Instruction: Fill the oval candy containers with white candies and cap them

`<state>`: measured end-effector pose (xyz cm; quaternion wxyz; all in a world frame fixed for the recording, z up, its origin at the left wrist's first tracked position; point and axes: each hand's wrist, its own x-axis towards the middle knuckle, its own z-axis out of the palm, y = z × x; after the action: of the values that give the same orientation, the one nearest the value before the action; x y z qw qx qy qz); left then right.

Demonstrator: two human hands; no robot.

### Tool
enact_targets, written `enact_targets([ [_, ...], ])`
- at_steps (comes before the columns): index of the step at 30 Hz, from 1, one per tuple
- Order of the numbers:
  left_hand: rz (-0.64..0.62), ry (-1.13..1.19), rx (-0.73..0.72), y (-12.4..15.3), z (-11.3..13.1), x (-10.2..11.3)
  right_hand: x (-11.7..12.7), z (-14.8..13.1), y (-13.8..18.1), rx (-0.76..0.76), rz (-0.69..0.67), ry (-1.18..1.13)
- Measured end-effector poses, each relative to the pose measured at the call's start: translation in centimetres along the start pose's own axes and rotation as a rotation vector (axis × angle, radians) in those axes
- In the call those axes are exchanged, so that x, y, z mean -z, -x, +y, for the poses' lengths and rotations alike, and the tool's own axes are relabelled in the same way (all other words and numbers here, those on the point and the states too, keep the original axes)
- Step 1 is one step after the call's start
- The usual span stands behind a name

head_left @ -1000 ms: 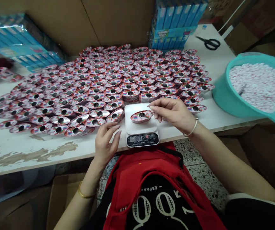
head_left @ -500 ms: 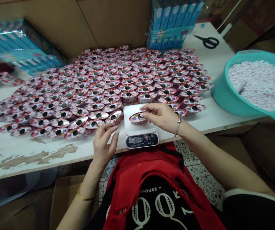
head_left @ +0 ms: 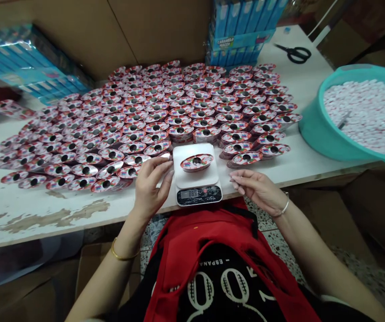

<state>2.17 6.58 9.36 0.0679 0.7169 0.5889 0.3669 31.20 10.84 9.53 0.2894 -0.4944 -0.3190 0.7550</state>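
A person in a red apron [head_left: 199, 228] sits both hands at a white table [head_left: 121, 203], either side of one scale [head_left: 195, 181]. On its pan lies a single oval stack [head_left: 197, 162] of printed pieces, free of both hands. The display shows digits too blurred to read surely.

The left hand [head_left: 152, 185] is just beside the scale's left edge, fingers loosely bent, a small gap between thumb and forefinger, nothing seen held there. The right hand [head_left: 254, 188], near right, has thumb and fingertips drawn together; whether something small is between them cannot be told.

Beyond and around the scale stand dozens of similar stacks [head_left: 158, 116], crowded too tightly for an exact count, each with a dark round hole.

At right, one teal basin [head_left: 316, 129] is heaped with small white-and-pink pieces [head_left: 366, 112], too many to count, and one slim grey object [head_left: 343, 120]. One pair of scissors [head_left: 289, 51] lies far right. Two bundles of blue boxes, one far left [head_left: 27, 62], one far right of centre, stand behind.
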Motion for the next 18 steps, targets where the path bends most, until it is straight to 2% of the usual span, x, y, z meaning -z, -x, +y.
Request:
enact_targets([
  [3,-0.041,0.008,-0.078,-1.4,0.2,-0.6,1.3,2.5,-0.2,-0.050,0.067,-0.060],
  [8,-0.154,-0.015,-0.167,-3.1,0.7,-2.1,2.2,4.7,-0.7,-0.021,0.137,-0.096],
  [14,-0.244,-0.020,-0.178,-3.6,0.9,-3.4,2.3,5.2,-0.9,-0.024,0.137,-0.099],
  [18,-0.263,-0.026,-0.117,-3.0,0.2,-3.8,0.8,4.5,-0.5,-0.024,0.111,-0.146],
])
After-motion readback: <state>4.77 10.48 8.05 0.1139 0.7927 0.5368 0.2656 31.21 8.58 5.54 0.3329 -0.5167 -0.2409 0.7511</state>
